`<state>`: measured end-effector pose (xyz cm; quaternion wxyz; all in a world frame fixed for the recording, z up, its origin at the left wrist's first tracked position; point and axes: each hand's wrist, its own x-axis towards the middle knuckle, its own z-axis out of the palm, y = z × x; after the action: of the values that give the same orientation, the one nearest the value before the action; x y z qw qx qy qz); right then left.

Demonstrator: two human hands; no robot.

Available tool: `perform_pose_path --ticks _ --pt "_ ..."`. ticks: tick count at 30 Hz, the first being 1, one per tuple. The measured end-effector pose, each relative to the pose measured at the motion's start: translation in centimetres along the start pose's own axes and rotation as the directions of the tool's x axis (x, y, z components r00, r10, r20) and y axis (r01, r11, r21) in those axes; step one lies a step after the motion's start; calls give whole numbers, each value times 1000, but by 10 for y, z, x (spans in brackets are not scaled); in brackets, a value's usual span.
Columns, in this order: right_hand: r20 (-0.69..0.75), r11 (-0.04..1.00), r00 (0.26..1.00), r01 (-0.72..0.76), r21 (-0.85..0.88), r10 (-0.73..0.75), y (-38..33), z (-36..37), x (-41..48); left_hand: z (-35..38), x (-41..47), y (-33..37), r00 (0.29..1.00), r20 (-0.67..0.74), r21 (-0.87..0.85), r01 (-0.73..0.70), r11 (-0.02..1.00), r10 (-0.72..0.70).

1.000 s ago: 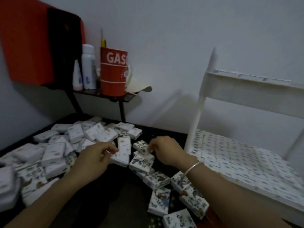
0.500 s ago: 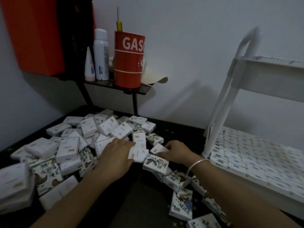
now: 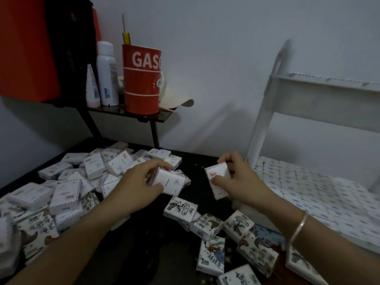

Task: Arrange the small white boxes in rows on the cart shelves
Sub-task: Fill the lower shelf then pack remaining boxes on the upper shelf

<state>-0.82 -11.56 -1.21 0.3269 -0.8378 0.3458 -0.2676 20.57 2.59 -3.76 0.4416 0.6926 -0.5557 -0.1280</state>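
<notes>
Two small white boxes are in your hands, one each. Your left hand (image 3: 139, 188), in the middle of the frame, pinches one box (image 3: 171, 182) between thumb and fingers (image 3: 162, 166), with its plain white face up. Your right hand (image 3: 242, 182), just to the right of it, pinches a second box (image 3: 217, 179), thumb on the front and fingers curled behind.

You hold both up off the dark counter (image 3: 144, 254), likely so you can turn them the same way before they go in a row. Many more boxes lie in a loose pile (image 3: 70, 186) at the left of the frame. Some picture-side boxes (image 3: 209, 223) lie at the bottom middle.

The cart's lower shelf (image 3: 253, 211), at the right of the frame, already holds neat rows of boxes (image 3: 308, 192), flat and touching. I think that is why you face these two plain side up. The upper shelf (image 3: 329, 108) sits above it. I cannot tell how full it is.
</notes>
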Motion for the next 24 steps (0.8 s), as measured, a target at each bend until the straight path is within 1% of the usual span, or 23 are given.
perform_pose_path --ticks 2,5,9,11,13,16,18,20,24 --pt "-46 999 999 6 32 -5 -9 -22 -10 -2 4 26 998 30 -49 -50 998 52" --pt "-75 994 997 34 101 -27 -26 -60 -25 -2 11 70 986 78 -101 -140 985 148" --pt "-163 992 982 107 74 -93 -43 -114 -51 1 27 135 942 47 -143 -322 936 331" --pt "-214 991 969 131 29 -122 -47 -139 -64 0 34 171 903 -5 -180 -424 888 430" --pt "-258 989 956 145 -1 -140 -49 -160 -76 -3 43 209 848 -68 -186 -528 828 526" --pt "-344 987 925 154 -43 -160 -51 -188 -89 -2 62 266 752 -128 -70 -657 750 647" --pt "-388 984 905 156 -84 -176 -52 -201 -95 7 81 302 712 -121 -15 -698 716 692" --pt "-409 984 895 147 -103 -177 -50 -210 -99 23 104 332 695 -97 1 -716 698 713" --pt "-435 983 885 119 -141 -170 -39 -220 -104 67 147 365 701 -11 55 -711 701 713"
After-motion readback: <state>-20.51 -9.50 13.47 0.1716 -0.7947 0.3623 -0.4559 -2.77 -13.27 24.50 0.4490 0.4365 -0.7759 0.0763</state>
